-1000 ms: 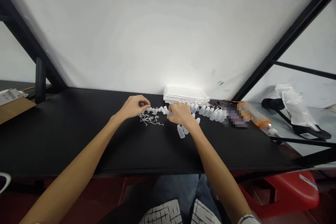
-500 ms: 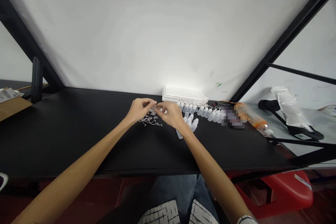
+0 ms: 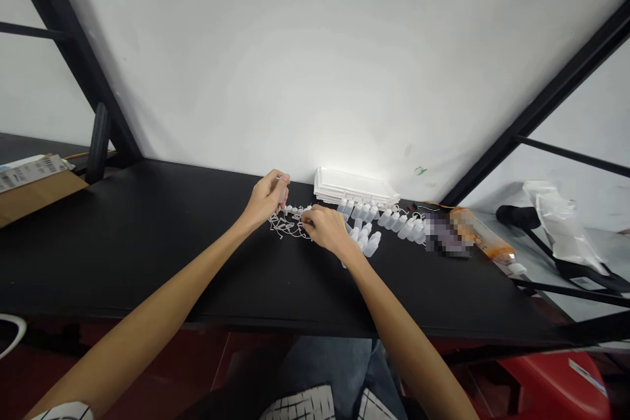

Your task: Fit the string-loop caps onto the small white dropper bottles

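Note:
My left hand [image 3: 266,200] is raised a little above the table, its fingers closed around a small translucent plastic bottle [image 3: 283,196] that shows only in part. Below it lies a tangled pile of thin white looped pieces [image 3: 286,226], with small white caps along its far side. At the pile's right side, my right hand [image 3: 325,226] has its fingertips pinched together. What they hold, if anything, is hidden. Just right of that hand several small translucent squeeze bottles [image 3: 373,244] stand or lean in a group, partly covered by the hand and wrist.
A stack of white flat trays or boxes [image 3: 355,182] lies against the wall. More capped bottles [image 3: 392,220] stand in rows before it. A blurred dark item and an orange-labelled bottle [image 3: 485,239] lie at right. A cardboard box [image 3: 42,193] is at far left.
My hands have moved apart from where they met. The left keeps the small bottle; the right has gone down to the white pieces. The whole view has shifted slightly.

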A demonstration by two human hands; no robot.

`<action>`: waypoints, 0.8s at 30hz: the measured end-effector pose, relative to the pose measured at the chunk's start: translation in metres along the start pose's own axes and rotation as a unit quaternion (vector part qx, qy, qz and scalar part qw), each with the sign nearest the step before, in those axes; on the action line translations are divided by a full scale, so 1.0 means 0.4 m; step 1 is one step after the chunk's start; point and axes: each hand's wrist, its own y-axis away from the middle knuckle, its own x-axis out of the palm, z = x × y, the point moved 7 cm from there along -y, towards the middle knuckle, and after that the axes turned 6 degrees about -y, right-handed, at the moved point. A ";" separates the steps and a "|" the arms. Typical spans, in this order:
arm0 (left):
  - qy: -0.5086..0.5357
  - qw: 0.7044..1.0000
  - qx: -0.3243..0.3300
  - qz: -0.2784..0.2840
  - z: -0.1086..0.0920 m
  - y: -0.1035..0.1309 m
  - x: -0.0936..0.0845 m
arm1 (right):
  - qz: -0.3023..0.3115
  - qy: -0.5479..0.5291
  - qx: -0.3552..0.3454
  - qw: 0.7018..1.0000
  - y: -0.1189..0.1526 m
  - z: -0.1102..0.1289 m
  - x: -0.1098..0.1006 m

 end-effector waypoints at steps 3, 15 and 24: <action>0.000 0.998 -0.019 0.053 0.012 0.006 0.027 | 0.002 0.008 -0.001 1.000 -0.001 0.003 0.003; -0.095 0.987 -0.078 0.100 0.025 0.025 0.044 | -0.120 -0.010 0.063 0.991 0.008 -0.055 -0.072; -0.130 0.985 -0.069 0.094 0.029 0.028 0.049 | -0.241 -0.077 0.084 0.964 0.027 -0.070 -0.117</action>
